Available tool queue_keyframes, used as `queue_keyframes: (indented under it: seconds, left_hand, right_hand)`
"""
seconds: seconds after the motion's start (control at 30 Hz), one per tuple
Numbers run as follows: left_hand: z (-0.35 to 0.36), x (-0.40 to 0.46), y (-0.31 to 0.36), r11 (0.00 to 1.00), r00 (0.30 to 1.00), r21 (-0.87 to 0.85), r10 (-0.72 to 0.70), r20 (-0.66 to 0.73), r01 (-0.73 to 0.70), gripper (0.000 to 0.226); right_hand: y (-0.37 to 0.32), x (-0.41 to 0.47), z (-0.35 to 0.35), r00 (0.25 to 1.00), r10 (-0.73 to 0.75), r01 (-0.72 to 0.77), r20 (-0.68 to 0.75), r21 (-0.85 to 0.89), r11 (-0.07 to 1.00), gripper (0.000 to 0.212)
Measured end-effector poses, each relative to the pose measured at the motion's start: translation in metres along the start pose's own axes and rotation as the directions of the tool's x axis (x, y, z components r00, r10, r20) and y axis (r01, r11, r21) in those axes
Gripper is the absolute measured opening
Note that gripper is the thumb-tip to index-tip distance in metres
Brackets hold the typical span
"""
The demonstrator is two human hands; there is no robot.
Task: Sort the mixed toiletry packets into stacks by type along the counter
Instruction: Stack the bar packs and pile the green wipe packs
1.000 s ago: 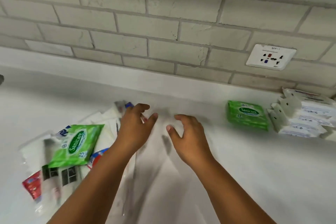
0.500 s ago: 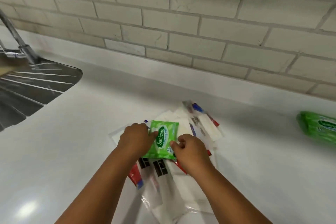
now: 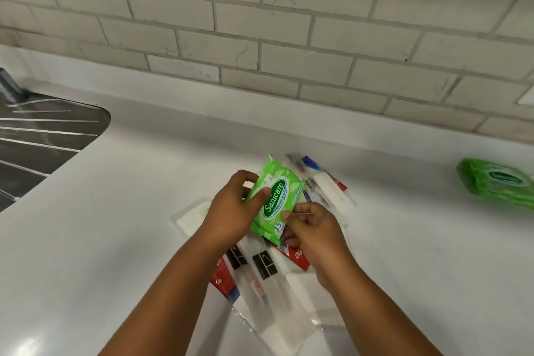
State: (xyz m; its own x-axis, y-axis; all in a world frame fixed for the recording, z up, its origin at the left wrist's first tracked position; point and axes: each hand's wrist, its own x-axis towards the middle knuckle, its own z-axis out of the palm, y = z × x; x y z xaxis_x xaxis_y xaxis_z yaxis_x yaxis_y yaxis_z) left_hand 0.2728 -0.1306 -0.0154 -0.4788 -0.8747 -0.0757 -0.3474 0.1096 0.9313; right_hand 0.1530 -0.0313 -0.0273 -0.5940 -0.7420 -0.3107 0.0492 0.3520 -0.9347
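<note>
Green and glossy, the Sanicare wipes packet [image 3: 276, 199] sits lifted between both my hands, tilted, above the mixed pile [image 3: 277, 274] in the middle of the counter [image 3: 115, 225], closer to its back edge than its front. My left hand [image 3: 231, 211] grips the packet's left side, thumb pressed across the face and fingers curled behind. My right hand [image 3: 310, 230] pinches the lower right corner; I think a second thin sachet edge may be caught under those fingers, though the view is too soft to be sure.

That is my worry: if a neighbour from the pile rides along, it would land in the wrong stack. The slick film could also slip from a corner pinch during the carry toward the green stack [image 3: 497, 182] at the counter's right end, well apart from here. Both forearms reach in from the front edge, wrists angled inward toward each other. The sink drainboard [image 3: 43, 136] lies off the left end.
</note>
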Motion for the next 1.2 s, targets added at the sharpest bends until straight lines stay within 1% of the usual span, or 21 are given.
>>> queue_keyframes:
  seconds: [0.07,0.13,0.2,0.33,0.4,0.43,0.5,0.57,0.63,0.67,0.73,0.83,0.9,0.97,1.07,1.13,1.2]
  left_hand:
    - [-0.003,0.004,0.009,0.995,0.997,-0.099,0.002,0.072,0.005,0.018]
    - [0.0,0.009,0.018,0.992,0.989,-0.123,0.01,0.148,0.008,0.02]
    - [0.008,0.015,0.03,0.988,0.974,-0.151,0.014,0.225,0.021,0.021]
    - [0.04,0.028,0.053,0.981,0.912,-0.182,0.016,0.41,0.065,0.03]
    - [0.062,0.034,0.063,0.979,0.881,-0.189,0.027,0.473,0.071,0.031]
    - [0.077,0.036,0.07,0.978,0.873,-0.197,0.031,0.487,0.075,0.031]
    - [0.104,0.039,0.079,0.957,0.88,-0.266,0.025,0.474,0.117,0.032]
    - [0.136,0.039,0.089,0.892,0.893,-0.402,-0.003,0.451,0.205,0.036]
    - [0.175,0.034,0.098,0.823,0.881,-0.495,-0.016,0.472,0.28,0.04]
    - [0.195,0.031,0.101,0.815,0.872,-0.496,-0.023,0.49,0.3,0.039]
    - [0.235,0.024,0.106,0.85,0.86,-0.43,-0.053,0.507,0.305,0.031]
    - [0.293,0.019,0.116,0.891,0.874,-0.362,-0.074,0.481,0.275,0.023]
    - [0.324,0.023,0.123,0.896,0.883,-0.356,-0.078,0.463,0.265,0.022]
    - [0.355,0.031,0.132,0.901,0.889,-0.347,-0.082,0.45,0.259,0.022]
    - [0.391,0.05,0.147,0.914,0.9,-0.33,-0.076,0.43,0.235,0.015]
    - [0.411,0.067,0.158,0.922,0.914,-0.323,-0.07,0.4,0.212,0.013]
    - [0.43,0.086,0.166,0.928,0.926,-0.318,-0.064,0.373,0.193,0.015]
  right_hand:
    - [-0.004,-0.001,-0.014,1.0,0.009,-0.008,-0.019,0.063,0.998,0.021]
    - [-0.007,0.001,-0.033,0.997,0.024,-0.014,-0.07,0.149,0.989,0.032]
    - [-0.008,0.003,-0.056,0.996,0.035,-0.013,-0.081,0.256,0.966,0.041]
    - [-0.007,0.001,-0.099,0.999,-0.006,-0.011,0.043,0.391,0.92,0.035]
    - [-0.002,0.002,-0.12,0.998,0.002,-0.033,0.069,0.451,0.892,0.036]
    - [0.002,0.003,-0.134,0.998,0.01,-0.041,0.065,0.491,0.87,0.038]
    - [0.009,0.005,-0.158,0.999,0.031,-0.048,0.039,0.576,0.816,0.044]
    - [0.015,0.006,-0.187,0.999,0.052,-0.035,-0.006,0.669,0.743,0.048]
    - [0.024,0.006,-0.222,0.994,0.083,-0.005,-0.067,0.747,0.665,0.045]
    - [0.028,0.006,-0.239,0.99,0.103,0.012,-0.101,0.77,0.637,0.041]
    - [0.037,0.008,-0.273,0.977,0.137,0.044,-0.162,0.786,0.617,0.035]
    - [0.048,0.015,-0.322,0.957,0.168,0.076,-0.236,0.763,0.642,0.029]
    - [0.053,0.024,-0.347,0.939,0.176,0.093,-0.295,0.713,0.695,0.023]
    - [0.056,0.038,-0.374,0.919,0.147,0.129,-0.365,0.632,0.764,0.017]
    - [0.052,0.064,-0.406,0.893,0.057,0.159,-0.447,0.432,0.888,0.017]
    - [0.049,0.085,-0.426,0.862,0.018,0.135,-0.507,0.263,0.955,0.02]
    - [0.046,0.107,-0.444,0.83,-0.038,0.088,-0.556,0.064,0.994,0.024]
